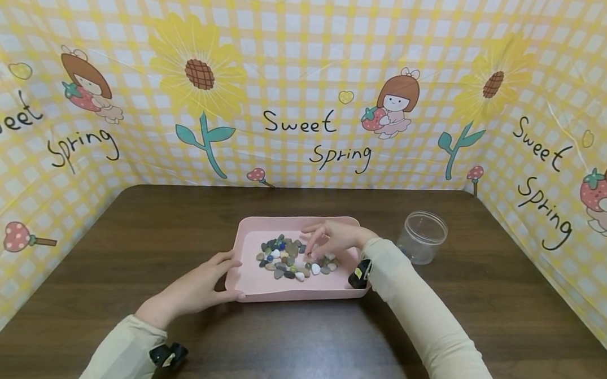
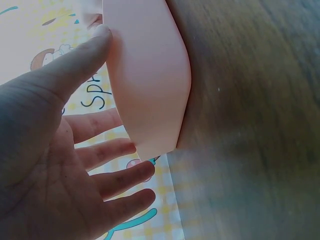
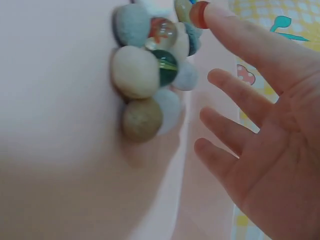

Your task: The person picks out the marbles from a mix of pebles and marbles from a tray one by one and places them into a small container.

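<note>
A pink tray (image 1: 238, 285) holds a spread of mixed pebbles (image 1: 316, 268) and glass marbles (image 3: 168, 67). My left hand (image 1: 192, 289) is at its near left corner, thumb against the front wall and fingers along the left side. In the left wrist view those fingers (image 2: 122, 180) are spread and fairly straight, touching the outer wall. My right hand (image 1: 334, 239) reaches down over the pile. Between its thumb and index finger it pinches a small reddish-brown marble (image 3: 200, 15), partly hidden by a fingertip; the other fingers extend loosely.
Right of the tray stands a clear round jar (image 1: 423, 240), with a few small dark and bluish pieces low on its left side, partly behind the right sleeve (image 1: 420, 319). A yellow checked cloth (image 1: 309, 60) walls the back and sides of the brown wooden table (image 1: 286, 347).
</note>
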The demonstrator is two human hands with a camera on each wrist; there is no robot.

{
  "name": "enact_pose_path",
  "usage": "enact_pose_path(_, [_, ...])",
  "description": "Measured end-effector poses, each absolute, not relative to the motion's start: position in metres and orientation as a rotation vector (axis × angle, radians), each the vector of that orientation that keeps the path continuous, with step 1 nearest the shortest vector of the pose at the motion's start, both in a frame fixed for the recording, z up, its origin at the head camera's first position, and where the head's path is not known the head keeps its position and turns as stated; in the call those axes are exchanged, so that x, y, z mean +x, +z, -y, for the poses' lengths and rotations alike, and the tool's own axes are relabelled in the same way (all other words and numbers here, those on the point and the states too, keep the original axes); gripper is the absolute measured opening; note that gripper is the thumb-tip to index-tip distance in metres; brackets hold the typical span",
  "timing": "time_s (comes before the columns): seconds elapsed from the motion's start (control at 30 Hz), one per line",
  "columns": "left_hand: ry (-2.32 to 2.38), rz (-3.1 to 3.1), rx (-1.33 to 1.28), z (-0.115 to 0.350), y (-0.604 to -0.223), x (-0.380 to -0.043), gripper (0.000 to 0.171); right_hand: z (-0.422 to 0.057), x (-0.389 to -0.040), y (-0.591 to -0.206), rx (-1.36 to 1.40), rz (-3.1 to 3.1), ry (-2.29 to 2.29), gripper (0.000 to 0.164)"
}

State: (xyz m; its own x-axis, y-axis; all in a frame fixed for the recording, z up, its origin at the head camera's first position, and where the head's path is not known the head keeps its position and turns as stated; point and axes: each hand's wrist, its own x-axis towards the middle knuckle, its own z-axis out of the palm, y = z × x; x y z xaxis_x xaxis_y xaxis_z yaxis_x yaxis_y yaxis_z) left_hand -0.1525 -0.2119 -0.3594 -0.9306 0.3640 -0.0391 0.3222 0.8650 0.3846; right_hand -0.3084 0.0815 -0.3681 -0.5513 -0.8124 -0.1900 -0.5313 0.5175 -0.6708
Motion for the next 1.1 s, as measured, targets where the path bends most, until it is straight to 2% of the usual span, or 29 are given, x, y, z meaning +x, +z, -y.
enact_pose_path(0.6, [0.577, -2.915, 0.53, 0.212, -0.359, -0.153, 0.075, -0.098, -0.312, -0.354, -1.251, -2.194, -1.022, 0.018])
enact_pose_path(1.1, [0.569, -2.916, 0.523, 0.212, -0.36, -0.153, 0.075, -0.106, -0.308, -0.343, -1.189, -2.225, -1.127, 0.021])
